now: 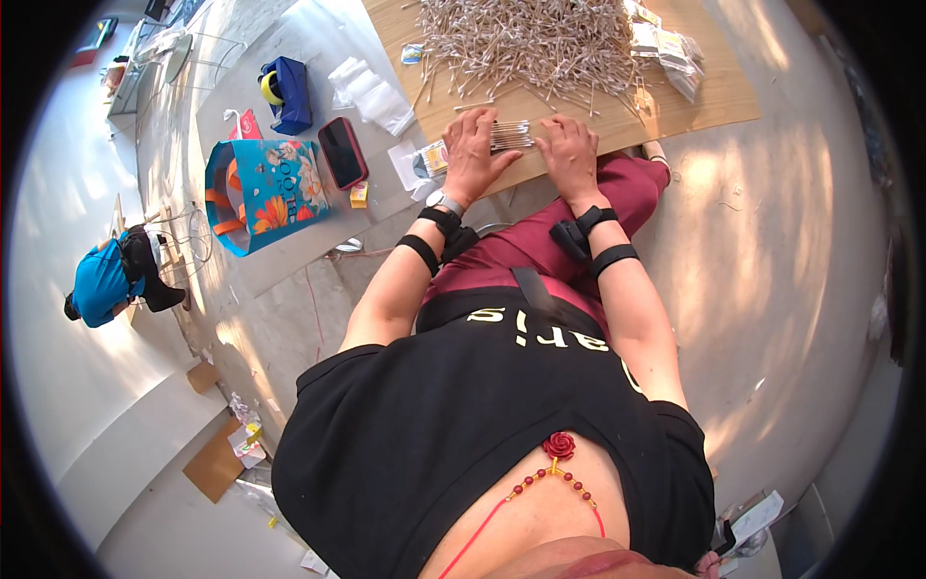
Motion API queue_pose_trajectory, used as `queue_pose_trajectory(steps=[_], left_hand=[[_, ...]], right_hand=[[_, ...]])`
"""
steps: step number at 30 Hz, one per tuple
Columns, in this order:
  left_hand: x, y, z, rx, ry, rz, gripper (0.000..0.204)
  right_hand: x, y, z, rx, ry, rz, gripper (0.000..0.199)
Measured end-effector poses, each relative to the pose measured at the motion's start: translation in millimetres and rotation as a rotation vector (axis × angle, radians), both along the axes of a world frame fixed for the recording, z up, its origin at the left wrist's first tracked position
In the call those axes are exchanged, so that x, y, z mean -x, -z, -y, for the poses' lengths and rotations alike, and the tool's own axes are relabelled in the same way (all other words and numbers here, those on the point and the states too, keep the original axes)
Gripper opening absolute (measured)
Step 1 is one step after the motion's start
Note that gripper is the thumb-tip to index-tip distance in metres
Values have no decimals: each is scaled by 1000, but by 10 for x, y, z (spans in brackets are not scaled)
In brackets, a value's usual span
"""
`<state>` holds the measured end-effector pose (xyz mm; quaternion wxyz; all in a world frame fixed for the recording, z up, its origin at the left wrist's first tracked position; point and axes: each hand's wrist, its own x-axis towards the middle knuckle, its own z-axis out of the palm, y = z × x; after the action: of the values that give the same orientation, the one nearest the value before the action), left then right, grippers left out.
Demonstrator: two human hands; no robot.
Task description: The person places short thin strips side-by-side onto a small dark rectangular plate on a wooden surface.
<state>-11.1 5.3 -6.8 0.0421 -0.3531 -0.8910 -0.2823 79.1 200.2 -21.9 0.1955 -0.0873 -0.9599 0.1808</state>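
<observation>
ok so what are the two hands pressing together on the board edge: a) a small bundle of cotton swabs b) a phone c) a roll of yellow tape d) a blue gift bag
a: the left hand and right hand flank a small aligned bundle of cotton swabs at the near edge of the wooden board, with a big loose pile of swabs just beyond.

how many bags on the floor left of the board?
2: a blue floral gift bag lying on its side beside a phone, and a small dark blue bag farther off. Others may be hidden.
</observation>
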Motion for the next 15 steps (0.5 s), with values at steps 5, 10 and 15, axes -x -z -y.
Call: queue_pose_trajectory(steps=[5,10,15], left_hand=[[-218,153,135,169,-90,-36,96],[-242,184,16,275,56,-25,95],[-235,240,-29,367,80,-68,95]], right_hand=[[-95,33,102,-116,-33,84,62],[-109,157,82,-135,-22,129,65],[-97,192,77,-114,-11,132,63]])
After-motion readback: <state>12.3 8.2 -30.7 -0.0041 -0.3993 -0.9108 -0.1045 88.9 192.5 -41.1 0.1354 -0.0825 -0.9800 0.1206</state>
